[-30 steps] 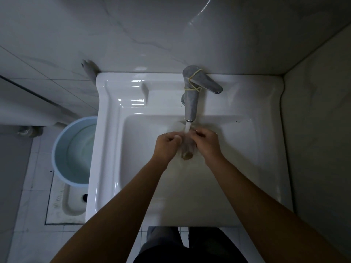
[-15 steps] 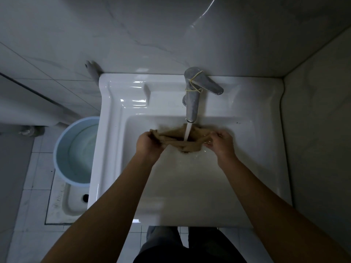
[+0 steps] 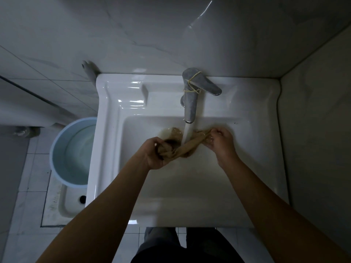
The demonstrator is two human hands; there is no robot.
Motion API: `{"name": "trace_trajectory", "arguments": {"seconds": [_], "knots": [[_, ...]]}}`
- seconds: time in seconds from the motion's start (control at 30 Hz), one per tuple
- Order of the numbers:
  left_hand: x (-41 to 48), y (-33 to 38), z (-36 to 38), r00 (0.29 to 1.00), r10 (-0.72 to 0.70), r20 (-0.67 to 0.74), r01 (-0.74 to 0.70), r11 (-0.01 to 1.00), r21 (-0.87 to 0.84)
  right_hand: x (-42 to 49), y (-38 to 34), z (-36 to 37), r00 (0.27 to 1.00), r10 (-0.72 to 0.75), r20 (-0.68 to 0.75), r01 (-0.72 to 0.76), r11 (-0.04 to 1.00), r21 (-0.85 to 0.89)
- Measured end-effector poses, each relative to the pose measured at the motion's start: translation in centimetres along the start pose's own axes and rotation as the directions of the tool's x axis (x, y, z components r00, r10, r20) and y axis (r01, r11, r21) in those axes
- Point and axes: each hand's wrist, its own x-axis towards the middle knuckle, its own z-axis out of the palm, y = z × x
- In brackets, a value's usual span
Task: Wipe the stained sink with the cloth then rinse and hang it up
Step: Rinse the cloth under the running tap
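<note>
A wet tan cloth [image 3: 187,147] is stretched between my hands under the running stream of the metal tap [image 3: 191,95]. My left hand [image 3: 153,154] grips the bunched left end low in the white sink [image 3: 114,149]. My right hand [image 3: 221,142] pinches the right end a little higher, to the right of the stream. Water falls on the middle of the cloth, and brownish water spreads on the basin floor behind it.
A blue bucket [image 3: 57,149] with water stands on the floor left of the sink, above a white squat pan [image 3: 64,204]. Marble-look walls close in behind and on the right. A rubber band is wound round the tap's lever. My legs show below the sink's front edge.
My hands were together at the stream one second ago, then pulled apart and spread the cloth. Since then my left hand has dropped lower and gathered its end.
</note>
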Motion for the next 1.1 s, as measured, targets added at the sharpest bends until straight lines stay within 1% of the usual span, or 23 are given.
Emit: {"name": "trace_trajectory", "arguments": {"seconds": [0.03,0.07,0.1,0.17,0.23,0.27,0.33,0.4,0.43,0.53,0.57,0.63,0.67,0.7,0.77,0.83,0.87,0.9,0.93,0.97,1.0,1.07,1.1], "knots": [[0.2,0.0,0.1,1.000,0.000,-0.011,-0.001,0.996,-0.087,-0.2,-0.1,0.3,0.988,0.150,0.030,-0.153,0.972,0.177],[0.4,0.0,0.1,1.000,0.012,-0.029,-0.016,0.990,-0.140,-0.4,-0.3,0.7,0.953,0.294,0.078,-0.303,0.896,0.325],[0.8,-0.1,0.2,0.998,0.032,-0.054,-0.040,0.988,-0.151,-0.6,-0.4,0.9,0.903,0.403,0.149,-0.425,0.793,0.435],[1.5,-0.4,0.6,0.992,0.048,-0.114,-0.061,0.992,-0.111,-1.0,-0.3,1.4,0.819,0.495,0.289,-0.567,0.628,0.532],[2.1,-0.8,1.3,0.990,0.030,-0.137,-0.043,0.995,-0.092,-1.3,0.0,1.9,0.752,0.499,0.431,-0.659,0.554,0.508],[2.2,-1.0,1.7,0.991,0.021,-0.132,-0.032,0.996,-0.083,-1.5,0.2,2.1,0.729,0.496,0.472,-0.684,0.553,0.475],[2.3,-1.0,2.3,0.997,0.000,-0.077,-0.004,0.998,-0.055,-1.3,0.4,2.2,0.714,0.505,0.484,-0.690,0.625,0.365],[2.1,-0.9,2.7,0.999,0.000,0.039,0.001,1.000,-0.031,-0.7,0.9,2.1,0.727,0.516,0.453,-0.654,0.721,0.227],[1.6,-0.9,2.9,0.996,0.005,0.094,-0.002,1.000,-0.029,-0.4,1.1,2.1,0.731,0.526,0.435,-0.645,0.740,0.189],[0.7,-0.8,3.2,0.985,0.021,0.173,-0.013,0.999,-0.045,0.2,1.8,2.4,0.749,0.554,0.365,-0.635,0.757,0.155],[0.5,-0.8,3.2,0.980,0.019,0.200,-0.011,0.999,-0.041,0.2,1.9,2.6,0.755,0.537,0.375,-0.621,0.771,0.145],[0.3,-1.0,3.3,0.962,0.032,0.269,-0.044,0.998,0.039,0.3,2.0,3.0,0.764,0.473,0.440,-0.589,0.789,0.174],[0.3,-1.0,3.4,0.958,0.063,0.281,-0.097,0.989,0.109,0.2,2.0,3.3,0.775,0.457,0.436,-0.580,0.788,0.205],[0.4,-1.1,3.3,0.962,0.104,0.254,-0.152,0.973,0.176,0.2,2.0,3.6,0.794,0.460,0.396,-0.572,0.787,0.231],[1.2,-0.9,2.6,0.966,0.233,0.111,-0.254,0.937,0.242,0.5,2.0,4.1,0.837,0.449,0.312,-0.533,0.797,0.282],[1.9,-0.4,1.4,0.931,0.352,-0.091,-0.311,0.901,0.303,0.6,1.9,4.0,0.857,0.440,0.267,-0.508,0.805,0.306],[2.4,-0.2,0.9,0.902,0.397,-0.169,-0.325,0.882,0.340,0.5,1.7,3.8,0.858,0.439,0.268,-0.508,0.803,0.311],[2.8,0.0,0.7,0.882,0.420,-0.214,-0.327,0.872,0.363,0.5,1.6,3.5,0.846,0.441,0.301,-0.527,0.779,0.340],[3.1,0.0,0.8,0.874,0.430,-0.227,-0.335,0.871,0.360,0.6,1.5,3.5,0.828,0.442,0.344,-0.553,0.744,0.376],[3.3,0.1,1.2,0.882,0.417,-0.217,-0.336,0.882,0.331,0.4,1.4,3.6,0.815,0.436,0.381,-0.570,0.722,0.393],[3.4,0.0,1.9,0.905,0.385,-0.181,-0.330,0.903,0.274,0.2,1.4,3.9,0.810,0.433,0.395,-0.574,0.724,0.383],[3.6,-0.3,3.6,0.941,0.335,-0.042,-0.318,0.922,0.219,-0.1,1.4,4.8,0.786,0.451,0.422,-0.588,0.755,0.289],[3.6,-0.5,4.3,0.946,0.325,-0.013,-0.313,0.920,0.235,-0.3,1.4,5.1,0.782,0.460,0.420,-0.580,0.784,0.221]]}}
